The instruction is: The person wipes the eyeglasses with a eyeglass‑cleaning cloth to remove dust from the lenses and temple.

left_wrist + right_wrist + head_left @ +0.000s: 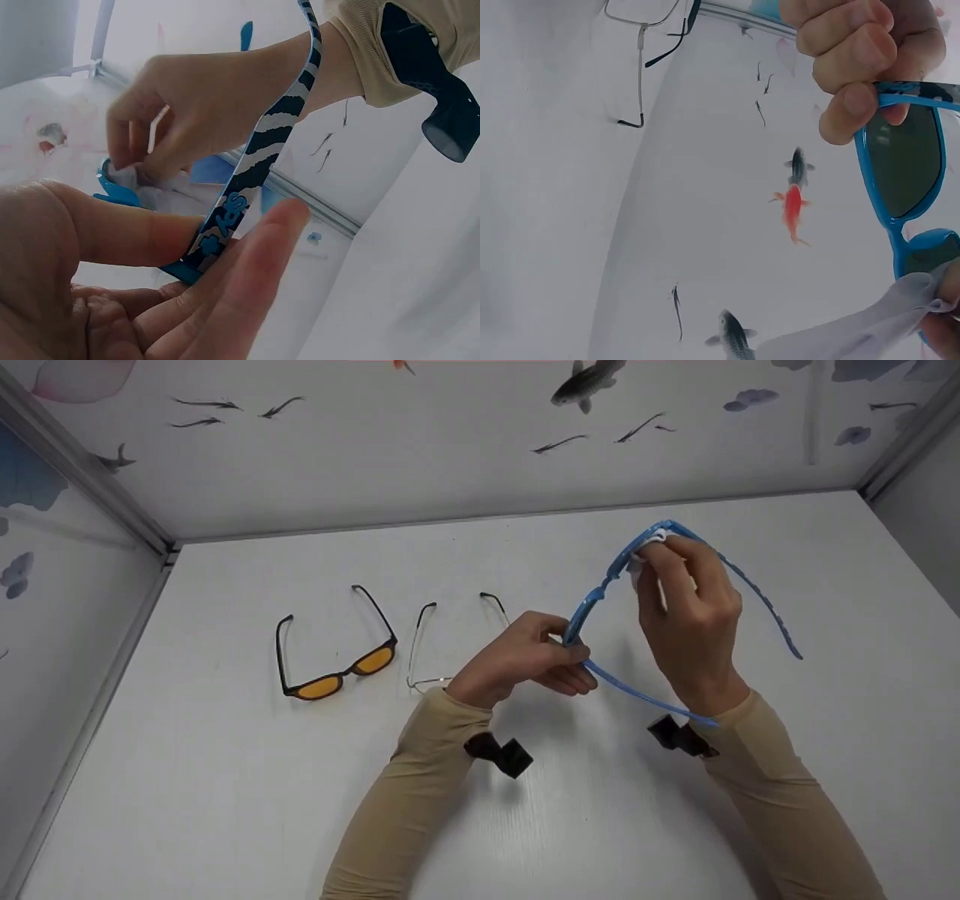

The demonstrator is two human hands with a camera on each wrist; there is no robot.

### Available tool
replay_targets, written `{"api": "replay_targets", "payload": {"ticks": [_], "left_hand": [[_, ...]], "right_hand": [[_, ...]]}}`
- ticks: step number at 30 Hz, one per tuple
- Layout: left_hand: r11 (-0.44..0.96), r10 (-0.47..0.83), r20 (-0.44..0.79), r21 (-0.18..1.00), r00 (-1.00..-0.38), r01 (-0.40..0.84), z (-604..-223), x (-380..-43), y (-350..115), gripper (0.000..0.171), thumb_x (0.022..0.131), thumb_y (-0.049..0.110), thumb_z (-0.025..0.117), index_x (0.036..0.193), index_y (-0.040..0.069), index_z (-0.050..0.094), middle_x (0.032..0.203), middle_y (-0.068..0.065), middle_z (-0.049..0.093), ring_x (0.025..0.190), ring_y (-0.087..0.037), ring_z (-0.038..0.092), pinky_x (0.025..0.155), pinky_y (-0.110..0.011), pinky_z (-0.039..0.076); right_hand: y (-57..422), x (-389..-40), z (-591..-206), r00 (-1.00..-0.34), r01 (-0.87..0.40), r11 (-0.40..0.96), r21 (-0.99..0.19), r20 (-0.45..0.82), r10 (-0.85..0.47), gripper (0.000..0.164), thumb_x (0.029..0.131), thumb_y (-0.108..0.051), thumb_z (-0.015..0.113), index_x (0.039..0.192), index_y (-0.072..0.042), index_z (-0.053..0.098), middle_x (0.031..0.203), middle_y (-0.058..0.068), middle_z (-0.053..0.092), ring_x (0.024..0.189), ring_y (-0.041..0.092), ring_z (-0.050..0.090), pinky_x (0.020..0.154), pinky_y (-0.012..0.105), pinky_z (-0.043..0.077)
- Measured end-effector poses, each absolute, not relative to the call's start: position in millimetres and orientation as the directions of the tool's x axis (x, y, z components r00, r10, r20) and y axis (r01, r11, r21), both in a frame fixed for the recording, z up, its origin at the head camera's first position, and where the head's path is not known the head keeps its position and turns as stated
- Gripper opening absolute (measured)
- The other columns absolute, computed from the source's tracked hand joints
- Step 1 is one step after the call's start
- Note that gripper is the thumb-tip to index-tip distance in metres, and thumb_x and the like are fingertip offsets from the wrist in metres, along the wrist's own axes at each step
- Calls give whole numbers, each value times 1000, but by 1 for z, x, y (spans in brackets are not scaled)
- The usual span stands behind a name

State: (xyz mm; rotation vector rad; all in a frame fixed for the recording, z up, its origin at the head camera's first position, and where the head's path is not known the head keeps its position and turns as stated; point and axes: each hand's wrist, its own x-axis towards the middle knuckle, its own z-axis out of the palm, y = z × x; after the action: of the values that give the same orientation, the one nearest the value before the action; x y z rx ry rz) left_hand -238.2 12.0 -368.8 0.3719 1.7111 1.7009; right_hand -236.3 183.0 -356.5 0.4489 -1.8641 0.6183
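Note:
Blue-framed sunglasses (581,613) with dark lenses are held up above the table, their temples spread. My left hand (525,652) pinches them at the hinge corner between thumb and fingers; in the left wrist view a zebra-striped temple (266,139) rises from that grip. At the other lens, my right hand (694,611) pinches a thin white cloth (870,319) against the lens and frame. The right wrist view shows one dark lens (904,157) uncovered and the other partly covered by the cloth and fingers.
Black-framed glasses with orange lenses (319,688) lie unfolded on the white table (225,780) at left. Thin metal-framed glasses (414,652) lie beside them, partly hidden by my left hand. White panels (420,450) with painted fish border the table's back and left side.

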Motion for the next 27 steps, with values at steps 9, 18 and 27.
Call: {"api": "replay_targets", "payload": {"ticks": [9, 18, 27], "left_hand": [[81, 637, -253, 961, -728, -263, -369, -244, 8, 11, 85, 4, 56, 91, -5, 57, 78, -20, 65, 72, -29, 65, 66, -38, 52], [142, 639, -266, 963, -722, -229, -369, -250, 4, 10, 83, 4, 57, 87, -4, 60, 76, -19, 65, 69, -29, 65, 64, -38, 52], [115, 628, -300, 949, -718, -295, -372, -254, 2, 9, 82, 5, 57, 82, -4, 59, 72, -18, 64, 62, -22, 65, 61, -32, 52]], "right_hand": [[186, -232, -352, -507, -554, 815, -168, 845, -171, 9, 81, 4, 59, 90, 2, 61, 83, 16, 57, 74, 28, 60, 61, 40, 51], [176, -228, -350, -347, -548, 828, -118, 933, -97, 8, 80, 1, 63, 88, -1, 64, 82, 17, 60, 72, 32, 62, 60, 43, 51], [181, -229, -355, -608, -357, 927, -113, 782, -139, 7, 86, 0, 54, 89, 4, 60, 82, 20, 58, 65, 33, 59, 53, 43, 50]]}}
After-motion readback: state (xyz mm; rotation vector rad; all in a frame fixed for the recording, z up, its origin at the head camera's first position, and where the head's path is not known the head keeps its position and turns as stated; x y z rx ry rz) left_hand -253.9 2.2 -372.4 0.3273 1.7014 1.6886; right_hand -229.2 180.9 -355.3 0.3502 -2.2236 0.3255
